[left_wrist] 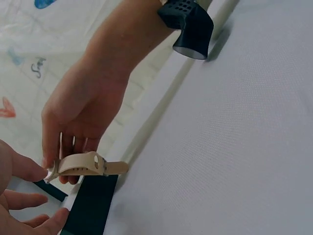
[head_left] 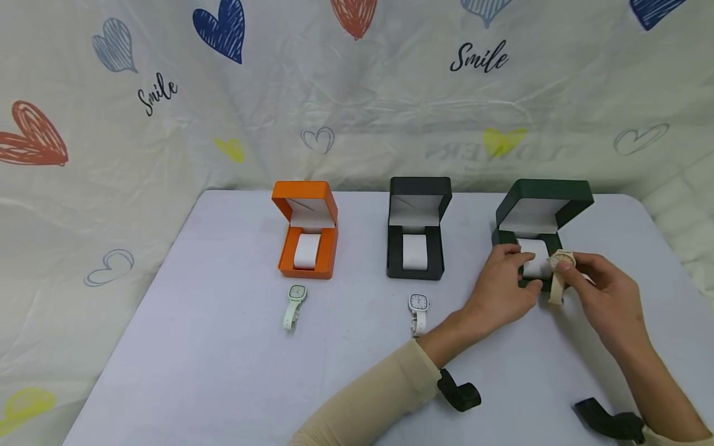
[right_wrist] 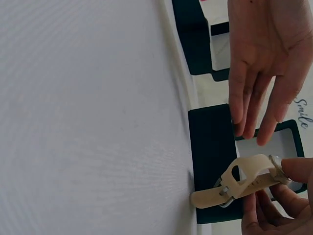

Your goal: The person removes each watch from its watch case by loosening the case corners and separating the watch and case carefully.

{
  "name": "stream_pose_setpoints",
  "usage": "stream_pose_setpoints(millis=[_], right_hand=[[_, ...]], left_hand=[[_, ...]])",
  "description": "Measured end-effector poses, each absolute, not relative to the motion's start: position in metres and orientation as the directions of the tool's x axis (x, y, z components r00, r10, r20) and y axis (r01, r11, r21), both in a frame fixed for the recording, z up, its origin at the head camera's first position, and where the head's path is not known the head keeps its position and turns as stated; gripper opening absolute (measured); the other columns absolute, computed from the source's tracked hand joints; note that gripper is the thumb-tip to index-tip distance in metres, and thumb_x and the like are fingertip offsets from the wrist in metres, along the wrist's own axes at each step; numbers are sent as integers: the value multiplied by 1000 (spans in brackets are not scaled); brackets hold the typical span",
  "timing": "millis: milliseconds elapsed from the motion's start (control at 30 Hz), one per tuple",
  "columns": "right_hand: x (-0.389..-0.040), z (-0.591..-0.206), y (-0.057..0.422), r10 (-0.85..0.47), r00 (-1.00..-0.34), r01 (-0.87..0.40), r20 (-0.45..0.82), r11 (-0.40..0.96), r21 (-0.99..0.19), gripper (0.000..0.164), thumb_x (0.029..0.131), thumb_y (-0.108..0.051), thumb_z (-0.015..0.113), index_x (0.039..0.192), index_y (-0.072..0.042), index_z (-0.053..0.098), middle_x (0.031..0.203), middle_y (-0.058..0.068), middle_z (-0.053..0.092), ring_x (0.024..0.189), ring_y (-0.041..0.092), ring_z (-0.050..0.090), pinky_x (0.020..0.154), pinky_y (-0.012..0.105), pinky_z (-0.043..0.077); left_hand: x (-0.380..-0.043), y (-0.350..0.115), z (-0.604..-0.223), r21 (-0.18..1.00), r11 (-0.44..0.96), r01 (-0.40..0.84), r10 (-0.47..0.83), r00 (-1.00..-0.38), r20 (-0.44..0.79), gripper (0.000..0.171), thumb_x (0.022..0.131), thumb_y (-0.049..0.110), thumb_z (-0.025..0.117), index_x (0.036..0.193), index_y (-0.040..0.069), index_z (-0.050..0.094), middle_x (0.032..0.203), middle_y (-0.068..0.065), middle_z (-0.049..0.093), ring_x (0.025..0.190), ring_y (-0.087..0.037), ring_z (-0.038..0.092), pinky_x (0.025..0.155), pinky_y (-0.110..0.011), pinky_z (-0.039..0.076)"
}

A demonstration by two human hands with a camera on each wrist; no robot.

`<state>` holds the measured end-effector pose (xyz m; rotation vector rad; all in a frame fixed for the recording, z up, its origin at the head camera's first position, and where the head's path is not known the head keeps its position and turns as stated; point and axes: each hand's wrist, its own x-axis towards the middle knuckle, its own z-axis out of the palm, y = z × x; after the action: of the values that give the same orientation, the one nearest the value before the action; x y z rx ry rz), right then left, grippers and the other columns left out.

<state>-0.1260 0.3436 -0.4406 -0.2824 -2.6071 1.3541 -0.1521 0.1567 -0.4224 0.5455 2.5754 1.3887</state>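
A cream watch [head_left: 560, 263] with its strap buckled into a loop is pinched between the thumb and fingers of my right hand [head_left: 608, 303]. It hangs over the front right corner of the dark green watch box [head_left: 545, 188], whose lid stands up. My left hand [head_left: 504, 285] reaches over the front of that box, fingers extended at its white cushion [head_left: 537, 257]. In the left wrist view, a left fingertip lies right by the watch [left_wrist: 78, 164]. The right wrist view shows the strap's tail [right_wrist: 208, 198] sticking out past the buckle, over the box's front.
An orange watch box [head_left: 329, 260] and a black watch box [head_left: 395, 257] stand lid-up to the left, each with a white cushion. Before them lie a pale green watch [head_left: 297, 293] and a white watch [head_left: 418, 302]. A patterned sheet [head_left: 357, 87] hangs behind the white table [head_left: 223, 347].
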Motion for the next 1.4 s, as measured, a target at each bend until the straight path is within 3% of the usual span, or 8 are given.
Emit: stream_pose_setpoints(millis=[200,367,500,800,1067,1400], right_hand=[[-124,-434,345,256,-963,61,84,510,-858,13,102,-26,68,110,-37,66,96,-39,60,90,-18,54,67,4,40],[-122,-430,344,244,-965,19,101,445,-895,18,101,-18,68,107,-35,67,92,-34,66,77,-16,63,69,2,44],[-120,-428,343,233,-967,12,99,436,-900,17,101,-17,68,110,-32,69,93,-33,67,75,-14,67,72,1,46],[-116,-425,342,221,-971,-9,96,364,-931,22,99,-9,69,111,-27,74,94,-30,72,74,-10,71,75,1,49],[-113,-425,339,230,-965,-27,128,397,-917,21,98,-8,70,119,-12,71,96,-26,72,76,-9,70,79,1,49],[-110,-429,339,186,-972,-106,146,207,-973,27,95,3,71,119,-8,67,92,-14,79,73,1,73,76,6,54]], left_hand=[[-146,156,-418,798,522,300,404,-911,79,39,100,25,69,139,19,66,152,4,50,139,0,50,101,-5,41],[-143,156,-418,820,483,306,413,-906,94,37,100,22,68,137,20,67,148,5,53,121,3,60,87,0,41],[-141,155,-419,818,465,339,447,-887,113,39,102,23,67,140,19,63,145,4,54,114,4,61,84,2,41],[-136,156,-427,795,447,409,484,-858,170,54,102,25,67,153,17,50,144,2,55,125,3,57,85,4,41],[-134,157,-432,789,425,445,488,-846,215,59,101,24,69,155,18,46,139,2,57,125,6,57,91,3,42],[-129,156,-435,817,352,458,508,-826,244,61,102,17,67,157,14,41,131,1,61,117,7,59,96,2,41]])
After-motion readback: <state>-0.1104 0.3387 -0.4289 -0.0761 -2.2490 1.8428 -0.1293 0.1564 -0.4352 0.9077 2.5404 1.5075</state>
